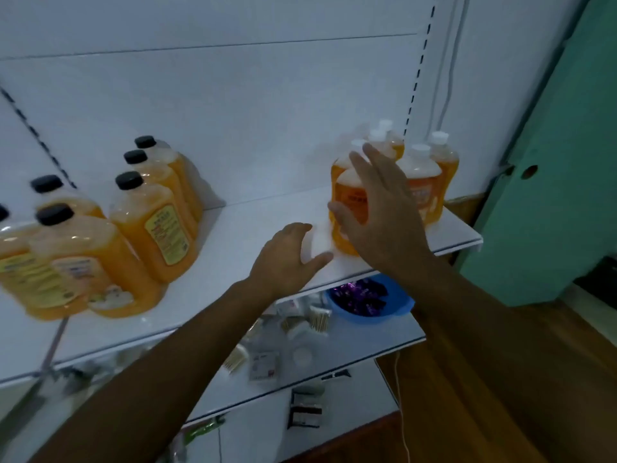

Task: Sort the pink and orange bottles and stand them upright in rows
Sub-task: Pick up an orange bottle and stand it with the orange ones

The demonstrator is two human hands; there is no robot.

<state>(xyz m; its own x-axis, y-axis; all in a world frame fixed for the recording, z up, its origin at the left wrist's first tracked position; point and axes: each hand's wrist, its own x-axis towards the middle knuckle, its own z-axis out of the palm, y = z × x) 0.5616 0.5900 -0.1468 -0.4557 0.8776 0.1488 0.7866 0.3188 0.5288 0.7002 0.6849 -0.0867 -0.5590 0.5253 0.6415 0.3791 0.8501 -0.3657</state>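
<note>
**Both hands open by the white-capped bottles**

The right hand (377, 208) is spread wide, fingers straight, in front of the white-capped orange bottles (421, 182); whether it touches the nearest one cannot be told. These bottles stand upright in a tight cluster directly behind it, at the right end of the white shelf (267, 215). The left hand (290, 259) hangs just beside and below it, fingers loosely curled, thumb out, holding nothing. Well away to that hand's left, black-capped orange bottles (152, 225) stand upright in rows. Beneath both hands, on a lower shelf, sits a blue bowl (394, 312).
</note>
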